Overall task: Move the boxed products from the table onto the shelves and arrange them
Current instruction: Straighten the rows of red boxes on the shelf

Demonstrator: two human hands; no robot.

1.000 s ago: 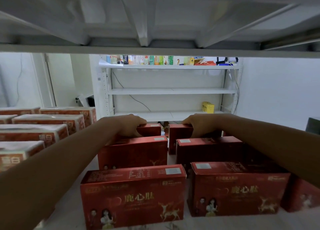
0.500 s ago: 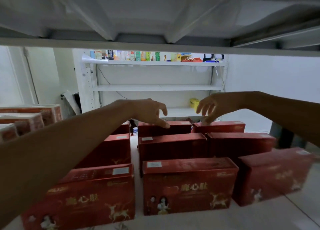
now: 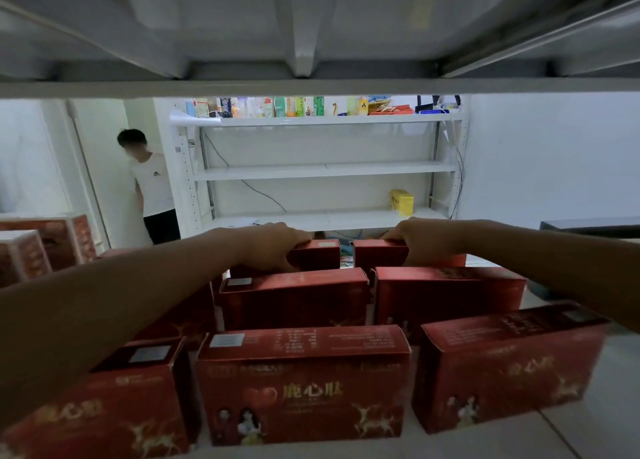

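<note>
Several red boxes with gold deer print stand in rows on the white shelf [image 3: 561,434] in front of me. My left hand [image 3: 273,247] grips the top of the back-left red box [image 3: 320,254], fingers curled over its far edge. My right hand [image 3: 420,242] grips the back-right red box [image 3: 375,254] the same way. A narrow gap separates those two boxes. In front of them stand two middle-row boxes [image 3: 294,299] and three front-row boxes [image 3: 304,382]; the front right box [image 3: 502,365] sits angled.
The upper shelf's underside [image 3: 311,43] hangs low overhead. More red-and-white boxes [image 3: 41,244] stand at the left. Across the room a white rack [image 3: 325,171] carries colourful packages on top and a yellow box [image 3: 401,201]. A person in a white shirt [image 3: 152,185] stands beside it.
Both hands were raised with fingers spread half a second ago; they have come down and now grip the two back-row boxes. A person has appeared by the far rack.
</note>
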